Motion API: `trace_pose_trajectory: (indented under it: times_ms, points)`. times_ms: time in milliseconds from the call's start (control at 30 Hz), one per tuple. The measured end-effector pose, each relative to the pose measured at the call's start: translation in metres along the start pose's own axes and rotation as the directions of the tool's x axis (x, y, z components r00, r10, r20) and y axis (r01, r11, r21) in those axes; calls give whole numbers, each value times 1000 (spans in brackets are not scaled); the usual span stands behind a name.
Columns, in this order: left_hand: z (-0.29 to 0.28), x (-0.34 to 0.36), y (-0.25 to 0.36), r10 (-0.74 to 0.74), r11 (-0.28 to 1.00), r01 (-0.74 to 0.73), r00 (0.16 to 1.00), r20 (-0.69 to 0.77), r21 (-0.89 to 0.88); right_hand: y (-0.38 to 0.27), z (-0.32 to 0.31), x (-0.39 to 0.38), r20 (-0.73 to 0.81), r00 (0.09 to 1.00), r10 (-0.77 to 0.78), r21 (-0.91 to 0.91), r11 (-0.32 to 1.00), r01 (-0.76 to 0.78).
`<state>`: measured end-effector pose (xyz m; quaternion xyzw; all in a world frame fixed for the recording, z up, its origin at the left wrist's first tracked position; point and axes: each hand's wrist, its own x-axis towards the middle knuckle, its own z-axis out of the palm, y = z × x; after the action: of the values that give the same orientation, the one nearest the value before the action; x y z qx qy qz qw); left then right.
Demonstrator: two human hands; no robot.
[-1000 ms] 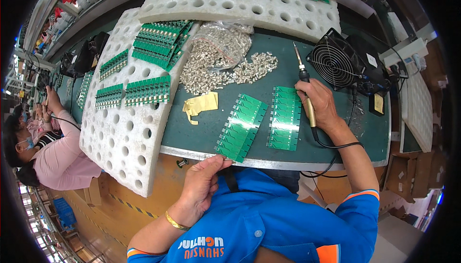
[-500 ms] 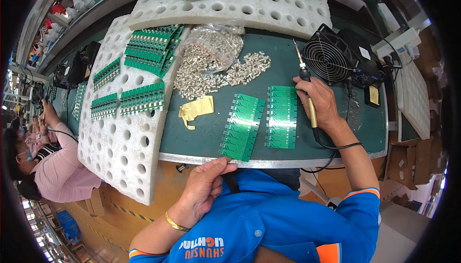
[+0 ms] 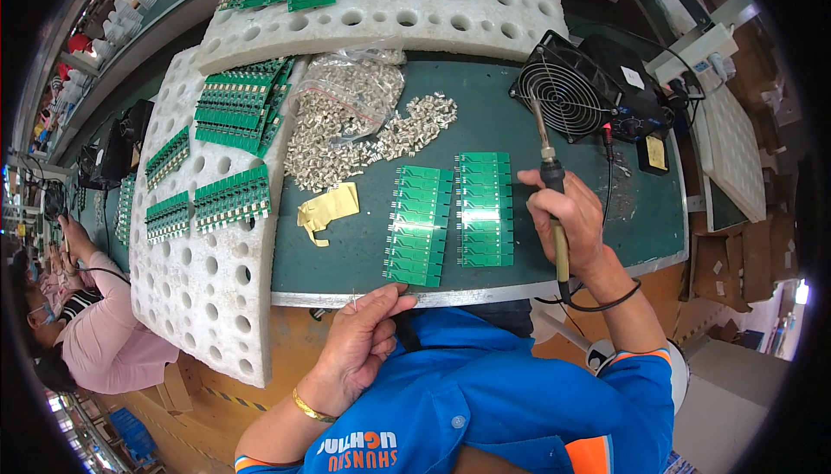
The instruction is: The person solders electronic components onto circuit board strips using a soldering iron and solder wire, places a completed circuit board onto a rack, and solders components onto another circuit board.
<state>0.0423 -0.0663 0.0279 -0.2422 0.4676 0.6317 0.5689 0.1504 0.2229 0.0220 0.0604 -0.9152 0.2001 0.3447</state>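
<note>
My right hand (image 3: 569,219) grips a soldering iron (image 3: 558,236) by its handle, with the metal tip pointing up and away, in front of a black fan. At the table's front edge, my left hand (image 3: 359,335) is pinched closed; a faint thin wire (image 3: 353,298) shows at its fingers. Its fingertips are beside the lower corner of a green circuit board panel (image 3: 417,227). A second green panel (image 3: 485,210) lies just right of the first, close to my right hand. Both panels rest flat on the green tabletop (image 3: 346,257).
Behind the panels lies a heap of small metal parts (image 3: 424,128) with a plastic bag (image 3: 359,89). Yellow paper (image 3: 329,208) lies left. White foam blocks (image 3: 208,266) carry populated boards (image 3: 232,197). The fan (image 3: 567,93) stands back right. A co-worker (image 3: 112,327) sits at left.
My right hand has drawn the soldering iron slightly nearer, its tip now lower in front of the fan. My left hand stays pinched near the left panel. The whole view has shifted a little.
</note>
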Motion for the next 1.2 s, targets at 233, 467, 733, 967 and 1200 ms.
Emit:
trace_pose_trajectory:
  times_ms: [233, 467, 733, 967, 1200]
  points:
    - [5, 3, 1, -8, 1000, 8, 1000, 2, -1, -22, -2, -11, -30, 999, 20, 54, 998, -18]
    - [2, 7, 4, 19, 994, -20, 1000, 12, 111, -49, 6, -24, -55, 995, 81, 135, 988, -73]
    - [-12, 7, 3, 28, 993, -44, 989, 143, 108, -74, 14, -22, -59, 991, 116, 216, 971, -101]
    - [0, -24, -5, 350, 518, -662, 741, 573, 541, -107, 45, 8, -14, 998, 58, 447, 894, -46]
    - [6, -33, 15, 229, 404, -701, 700, 677, 588, -116, 47, 17, 48, 998, -39, 483, 875, 11]
